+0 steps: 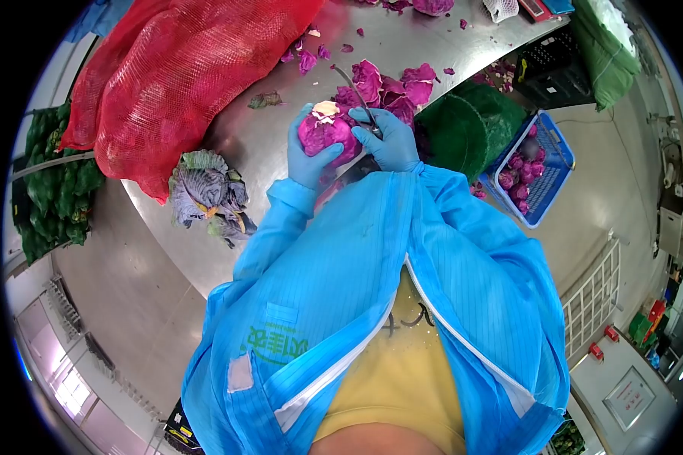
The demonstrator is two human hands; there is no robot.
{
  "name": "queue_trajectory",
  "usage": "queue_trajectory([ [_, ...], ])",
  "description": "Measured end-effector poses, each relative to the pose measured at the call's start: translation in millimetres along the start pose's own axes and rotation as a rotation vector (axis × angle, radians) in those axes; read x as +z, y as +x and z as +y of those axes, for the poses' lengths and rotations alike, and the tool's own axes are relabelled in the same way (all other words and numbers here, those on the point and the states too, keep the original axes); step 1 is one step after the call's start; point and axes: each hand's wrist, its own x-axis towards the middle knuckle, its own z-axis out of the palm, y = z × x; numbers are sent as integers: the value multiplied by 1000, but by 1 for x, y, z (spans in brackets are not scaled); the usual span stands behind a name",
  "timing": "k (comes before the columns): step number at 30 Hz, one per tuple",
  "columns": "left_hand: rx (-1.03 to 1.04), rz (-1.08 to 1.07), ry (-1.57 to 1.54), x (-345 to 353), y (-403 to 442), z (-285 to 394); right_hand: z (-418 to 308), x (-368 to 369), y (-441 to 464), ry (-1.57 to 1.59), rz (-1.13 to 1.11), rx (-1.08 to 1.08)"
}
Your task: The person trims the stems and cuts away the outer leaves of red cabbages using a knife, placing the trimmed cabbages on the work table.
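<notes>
My left hand [306, 155], in a blue glove, is closed around a peeled red cabbage [328, 140] whose pale cut stem end faces up. Close by on its right, my gloved right hand [391, 142] grips a knife [350, 82] with a narrow curved blade pointing up and to the left. The blade stands beside the cabbage; whether it touches is hard to make out. Loose purple cabbage leaves [395, 89] lie just beyond my hands on the steel table [244, 129]. Part of the knife handle is hidden in my fingers.
A large red mesh sack [182, 68] covers the table's left side, with dull outer cabbage leaves [209, 193] below it. On the right are a green mesh bag [463, 129], a blue crate [552, 178] holding several red cabbages, and a black crate [552, 72].
</notes>
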Motion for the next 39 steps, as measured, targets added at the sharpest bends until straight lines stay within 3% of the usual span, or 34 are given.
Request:
queue_trajectory([
  [2,21,31,30,2,0,-2,-2,3,-3,90,34,135],
  [9,56,129,185,-2,-2,-11,-4,3,-3,56,88,89],
  [18,8,11,97,-4,-5,1,-5,-13,12,66,-150,54],
  [20,-45,-9,-3,2,-6,10,-14,-19,14,399,-250,256],
  [23,-119,-26,-176,5,-6,15,-11,-17,13,660,-186,388],
  [29,-197,19,-265,10,-6,19,-12,-13,5,703,-66,370],
  [33,-60,-10,-175,10,-2,15,-9,-13,2,677,-16,285],
  [35,-13,-20,-146,11,0,15,-7,-16,4,823,-36,473],
  [39,5,-19,-99,11,1,15,-7,-15,4,843,-39,512],
])
